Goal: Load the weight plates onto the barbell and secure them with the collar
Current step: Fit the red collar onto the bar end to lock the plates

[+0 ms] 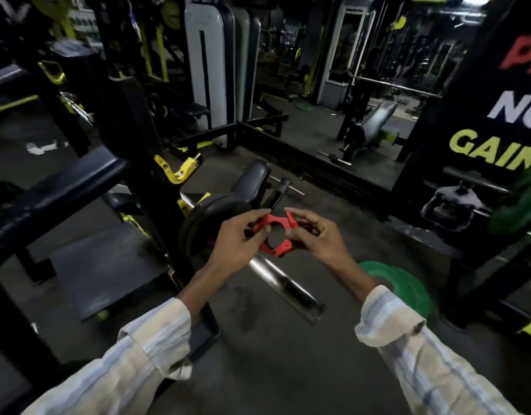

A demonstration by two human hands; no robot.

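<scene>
A red plastic collar [273, 235] is held in front of me by both hands, above the barbell's steel sleeve [283, 283]. My left hand [237, 238] grips the collar's left side and my right hand [315, 235] pinches its right side. Through the collar's round hole I see only dark floor, so the collar is not around the sleeve. The sleeve runs from its end cap at lower right up to a black weight plate [210, 217] that sits on the bar behind my left hand. A green weight plate [405, 286] lies flat on the floor to the right.
A black rack upright with yellow hooks [180, 172] stands left of the plate. A padded bench arm [51, 190] crosses at left. A black pillar with lettering [480, 115] and a plate-storage frame [456, 205] stand at right; another green plate [522, 202] hangs at the right edge.
</scene>
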